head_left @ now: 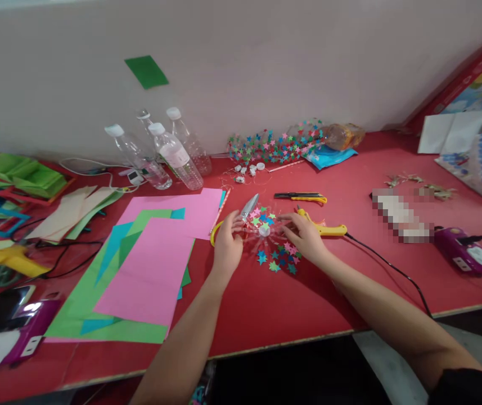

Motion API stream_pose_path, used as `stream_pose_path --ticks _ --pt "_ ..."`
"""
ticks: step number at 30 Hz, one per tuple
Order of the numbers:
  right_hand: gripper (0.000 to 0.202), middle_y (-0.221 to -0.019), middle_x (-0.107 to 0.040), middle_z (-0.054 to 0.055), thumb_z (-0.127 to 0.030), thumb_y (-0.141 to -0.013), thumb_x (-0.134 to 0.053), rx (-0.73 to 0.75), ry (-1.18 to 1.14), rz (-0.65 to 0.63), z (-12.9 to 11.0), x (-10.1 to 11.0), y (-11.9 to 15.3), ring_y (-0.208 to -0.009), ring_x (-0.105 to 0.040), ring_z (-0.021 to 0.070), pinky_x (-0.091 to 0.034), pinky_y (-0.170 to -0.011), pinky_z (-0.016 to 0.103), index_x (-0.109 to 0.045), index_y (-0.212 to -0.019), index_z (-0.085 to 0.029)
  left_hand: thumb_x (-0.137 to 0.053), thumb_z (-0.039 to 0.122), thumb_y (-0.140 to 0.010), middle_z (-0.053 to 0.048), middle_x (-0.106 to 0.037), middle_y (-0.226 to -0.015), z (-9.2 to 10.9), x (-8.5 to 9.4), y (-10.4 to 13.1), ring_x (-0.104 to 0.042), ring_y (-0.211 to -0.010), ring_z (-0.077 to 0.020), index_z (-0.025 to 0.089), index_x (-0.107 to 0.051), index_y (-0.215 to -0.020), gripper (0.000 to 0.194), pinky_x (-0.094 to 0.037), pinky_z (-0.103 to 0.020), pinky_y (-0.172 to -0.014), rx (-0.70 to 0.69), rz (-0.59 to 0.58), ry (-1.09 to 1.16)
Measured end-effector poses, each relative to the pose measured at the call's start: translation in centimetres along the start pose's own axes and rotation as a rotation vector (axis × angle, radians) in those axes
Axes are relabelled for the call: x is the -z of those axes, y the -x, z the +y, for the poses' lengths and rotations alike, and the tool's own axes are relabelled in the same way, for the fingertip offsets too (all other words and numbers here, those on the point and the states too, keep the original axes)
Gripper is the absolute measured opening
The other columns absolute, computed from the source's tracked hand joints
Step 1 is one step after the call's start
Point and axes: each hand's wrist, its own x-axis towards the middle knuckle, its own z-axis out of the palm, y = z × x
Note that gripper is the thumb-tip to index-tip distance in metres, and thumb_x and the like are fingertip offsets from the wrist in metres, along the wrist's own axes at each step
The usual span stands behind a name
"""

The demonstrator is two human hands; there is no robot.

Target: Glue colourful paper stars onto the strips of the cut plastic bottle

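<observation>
Between my two hands lies a cut clear plastic bottle [265, 230], splayed into strips around its white cap. Small star cutouts in pink, green and blue lie on its far side, and more star cutouts [282, 260] lie at its near side. My left hand [229, 239] curls its fingers at the left strips, with yellow-handled scissors [249, 207] partly hidden behind it. From the right, my right hand [303, 235] has its fingers bent around the strips. A yellow hot glue gun [332, 230] lies beside that hand, partly covered. Farther back is a yellow utility knife [302, 197].
Pink, green and blue paper sheets [148, 270] cover the left of the red table [266, 320]. Behind them stand several clear bottles [179, 160]. A star-covered bottle [274, 145] lies along the wall. A black cord [386, 261] trails off the right front edge, near a purple power strip [462, 253].
</observation>
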Motion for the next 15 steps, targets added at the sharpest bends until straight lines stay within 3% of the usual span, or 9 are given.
stream_pose_path --ticks 3,7,15 --pt "0.026 -0.105 -0.069 0.008 -0.023 -0.082 -0.054 0.043 0.081 0.028 0.0 0.2 0.0 -0.077 -0.066 0.0192 -0.055 -0.070 0.038 -0.062 -0.107 -0.022 -0.042 -0.002 -0.068 -0.007 -0.067 -0.115 0.8 0.7 -0.2 -0.066 -0.103 -0.0183 0.022 -0.058 -0.117 0.057 -0.054 -0.035 -0.088 -0.014 0.017 0.037" --pt "0.030 -0.101 -0.070 0.006 -0.023 -0.082 -0.055 0.090 0.148 0.065 -0.3 0.8 0.1 -0.068 -0.062 0.0162 -0.052 -0.066 0.034 -0.060 -0.112 -0.020 -0.041 -0.002 -0.066 -0.006 -0.067 -0.112 1.5 0.4 0.1 -0.066 -0.101 -0.0176 0.021 -0.059 -0.110 0.053 -0.053 -0.034 -0.090 -0.013 0.027 0.066" --pt "0.025 -0.103 -0.068 0.005 -0.030 -0.086 -0.053 0.157 0.204 0.145 -0.4 1.9 0.0 -0.060 -0.057 0.0119 -0.048 -0.062 0.028 -0.059 -0.108 -0.020 -0.041 -0.002 -0.065 -0.005 -0.066 -0.104 1.1 -0.1 -0.3 -0.066 -0.095 -0.0164 0.020 -0.059 -0.103 0.047 -0.053 -0.029 -0.080 -0.068 0.091 0.039"
